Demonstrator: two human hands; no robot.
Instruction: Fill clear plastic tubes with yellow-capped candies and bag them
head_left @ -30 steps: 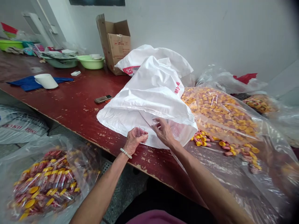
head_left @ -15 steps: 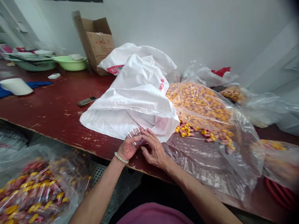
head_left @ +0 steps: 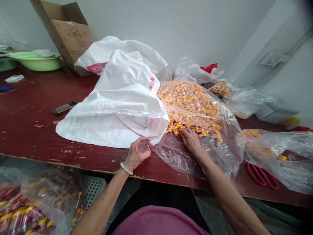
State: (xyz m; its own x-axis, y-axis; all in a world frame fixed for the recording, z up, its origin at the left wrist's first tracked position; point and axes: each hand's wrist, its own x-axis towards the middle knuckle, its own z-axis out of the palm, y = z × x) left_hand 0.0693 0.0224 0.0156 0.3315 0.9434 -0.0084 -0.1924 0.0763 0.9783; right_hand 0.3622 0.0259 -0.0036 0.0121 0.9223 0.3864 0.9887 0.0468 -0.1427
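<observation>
Over the table's front edge, my left hand point(head_left: 138, 153) is curled around a clear, pinkish plastic container point(head_left: 144, 145). Its exact kind is hard to make out. My right hand point(head_left: 190, 140) reaches into small red-patterned pieces with yellow caps point(head_left: 176, 127), spilling from the mouth of a large clear plastic bag point(head_left: 195, 94). Its fingertips are down among the pieces, and whether they grip one does not show. Just beyond my left hand lies a white woven sack point(head_left: 114, 127), its open mouth facing me.
A mobile phone point(head_left: 64, 108) lies left of the sack. Behind stand a cardboard box point(head_left: 70, 39) and a green basin point(head_left: 39, 62). Red-handled scissors point(head_left: 262, 176) are at the right, by another clear bag point(head_left: 288, 156). Below left, a bag holds yellow-capped tubes point(head_left: 22, 215).
My right hand has left my left hand and moved right, to the capped pieces. My left hand still holds the clear plastic, now turned differently. The view has swung right.
</observation>
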